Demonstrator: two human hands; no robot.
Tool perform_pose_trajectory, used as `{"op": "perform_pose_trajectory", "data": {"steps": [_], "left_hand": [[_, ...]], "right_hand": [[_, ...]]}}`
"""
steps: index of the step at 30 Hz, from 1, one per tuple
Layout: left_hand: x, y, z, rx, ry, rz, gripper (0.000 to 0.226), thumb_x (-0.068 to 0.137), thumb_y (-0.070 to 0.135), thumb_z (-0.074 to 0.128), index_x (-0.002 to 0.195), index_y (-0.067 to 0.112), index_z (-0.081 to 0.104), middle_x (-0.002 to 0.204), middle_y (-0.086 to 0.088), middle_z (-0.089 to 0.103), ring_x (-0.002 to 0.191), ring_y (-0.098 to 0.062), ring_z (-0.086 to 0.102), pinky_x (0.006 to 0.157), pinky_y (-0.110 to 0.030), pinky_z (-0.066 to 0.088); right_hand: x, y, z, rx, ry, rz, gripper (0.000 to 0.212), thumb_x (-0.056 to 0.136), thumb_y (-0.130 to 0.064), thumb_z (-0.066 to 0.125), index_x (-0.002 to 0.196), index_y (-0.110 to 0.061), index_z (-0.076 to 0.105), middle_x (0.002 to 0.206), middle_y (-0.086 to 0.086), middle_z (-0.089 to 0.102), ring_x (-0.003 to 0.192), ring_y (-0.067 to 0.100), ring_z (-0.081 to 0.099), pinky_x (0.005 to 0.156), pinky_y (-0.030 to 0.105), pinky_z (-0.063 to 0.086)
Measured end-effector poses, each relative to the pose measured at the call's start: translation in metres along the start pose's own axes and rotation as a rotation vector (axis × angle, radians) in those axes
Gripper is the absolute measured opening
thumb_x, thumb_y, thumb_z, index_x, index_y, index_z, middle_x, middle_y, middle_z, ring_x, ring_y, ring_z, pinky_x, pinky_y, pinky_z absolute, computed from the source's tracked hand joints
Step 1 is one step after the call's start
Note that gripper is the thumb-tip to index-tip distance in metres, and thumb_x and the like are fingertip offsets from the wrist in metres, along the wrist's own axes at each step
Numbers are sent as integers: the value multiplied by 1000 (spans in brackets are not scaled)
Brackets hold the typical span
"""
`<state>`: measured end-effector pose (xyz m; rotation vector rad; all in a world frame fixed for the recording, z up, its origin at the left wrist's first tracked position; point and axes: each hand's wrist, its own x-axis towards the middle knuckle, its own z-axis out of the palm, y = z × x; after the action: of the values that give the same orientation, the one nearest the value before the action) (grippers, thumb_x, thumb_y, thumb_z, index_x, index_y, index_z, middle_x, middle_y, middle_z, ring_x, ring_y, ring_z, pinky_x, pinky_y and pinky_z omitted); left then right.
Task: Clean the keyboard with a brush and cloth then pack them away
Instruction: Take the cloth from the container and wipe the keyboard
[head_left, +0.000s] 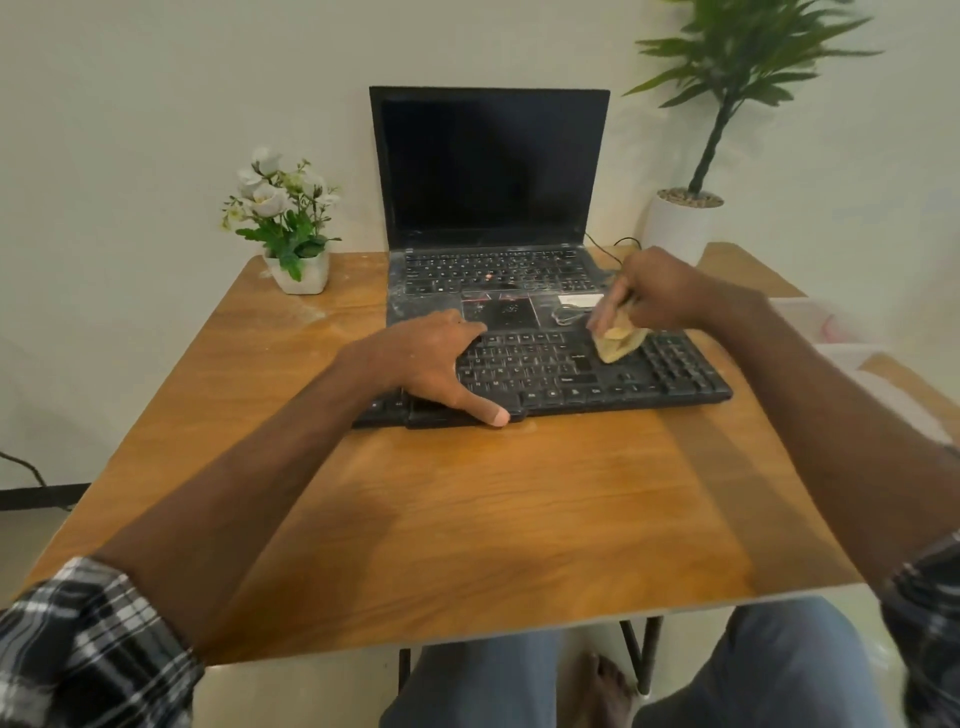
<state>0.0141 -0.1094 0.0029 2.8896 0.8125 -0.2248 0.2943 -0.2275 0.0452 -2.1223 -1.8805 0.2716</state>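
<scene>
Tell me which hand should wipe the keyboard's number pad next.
Right. The right hand grips the cloth on the keyboard, just beside the number pad. The left hand rests on the opposite end, apparently steadying it, and is probably best left there.

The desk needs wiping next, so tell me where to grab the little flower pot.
Grip the white pot by its side walls, coming in low from the front; the flowers spread wide above the rim and would likely block a top-down reach.

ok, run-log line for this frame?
phase: cloth wipe | left hand: presses left end of keyboard | right hand: grips cloth on keys beside numpad | laptop: open behind, screen dark
</scene>
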Motion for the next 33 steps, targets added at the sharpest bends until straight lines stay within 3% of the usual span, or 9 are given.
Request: {"op": "perform_pose_trajectory", "data": {"steps": [3, 6, 11, 15, 17, 19, 23, 28, 33], "left_hand": [[18, 25, 0, 49, 16, 41, 134, 60, 97, 65, 162, 20, 26, 158, -2, 36, 138, -23, 42, 111, -48, 44], [30, 34, -1, 86, 11, 52, 129, 61, 93, 69, 158, 16, 35, 151, -6, 41, 133, -24, 45, 108, -46, 46], [35, 33, -5, 102, -42, 19, 124, 61, 88, 74, 155, 18, 37, 147, -5, 42, 131, -25, 47, 106, -47, 47], [43, 47, -9, 177, -56, 18, 115, 62, 95, 64, 143, 16, 46, 137, -6, 49, 118, -24, 54, 99, -47, 52], [50, 63, -8, 172, -6, 64, 118, 67, 95, 59, 152, 16, 38, 148, -10, 45, 128, -27, 52, 102, -49, 51], [57, 77, -8, 165, 32, 120, 117, 72, 92, 59, 159, 17, 32, 155, -9, 40, 137, -28, 46, 104, -48, 47], [68, 82, -12, 127, -7, 152, 103, 75, 84, 67, 149, 15, 47, 138, -8, 51, 125, -25, 52, 93, -38, 45], [72, 82, -13, 95, -24, 141, 99, 72, 80, 73, 143, 14, 53, 127, -4, 55, 118, -24, 55, 98, -41, 49], [72, 86, -17, 123, -31, 130, 105, 68, 84, 73, 144, 14, 53, 133, -5, 56, 122, -25, 55, 103, -46, 49]], "right_hand": [[-2, -24, 23, 132, 42, -84, 49, 82, 9, 68, 98, -37, 78, 93, -14, 76, 79, 9, 68, 58, 14, 50], [-19, -36, 47, 241, -28, -192, 51, 80, 18, 58, 107, -19, 80, 110, -11, 76, 100, 3, 69, 72, 9, 52], [-54, 2, 33, 356, -149, -138, 53, 76, 25, 52, 93, -15, 83, 109, -8, 78, 117, 1, 66, 98, 44, 56], [-59, 20, 5, 223, -174, -92, 45, 73, 23, 54, 82, -11, 83, 95, -13, 79, 107, -4, 69, 93, 50, 57], [-58, 14, 8, 249, -118, -111, 48, 72, 23, 54, 83, -13, 83, 96, -13, 79, 107, -4, 69, 90, 53, 58], [-60, 12, 22, 268, -79, -154, 50, 74, 24, 57, 89, -15, 84, 100, -13, 79, 110, -3, 68, 91, 49, 59], [-76, 43, 25, 282, -33, -146, 53, 73, 25, 60, 87, -20, 84, 103, -11, 78, 114, 2, 68, 95, 42, 59], [-89, 69, -12, 193, -80, 15, 47, 69, 27, 55, 69, -11, 82, 83, -6, 80, 99, -1, 72, 93, 42, 59], [-69, 43, -10, 250, 98, -8, 51, 75, 23, 56, 71, -21, 80, 81, -16, 78, 105, 3, 72, 74, 18, 58]]}}
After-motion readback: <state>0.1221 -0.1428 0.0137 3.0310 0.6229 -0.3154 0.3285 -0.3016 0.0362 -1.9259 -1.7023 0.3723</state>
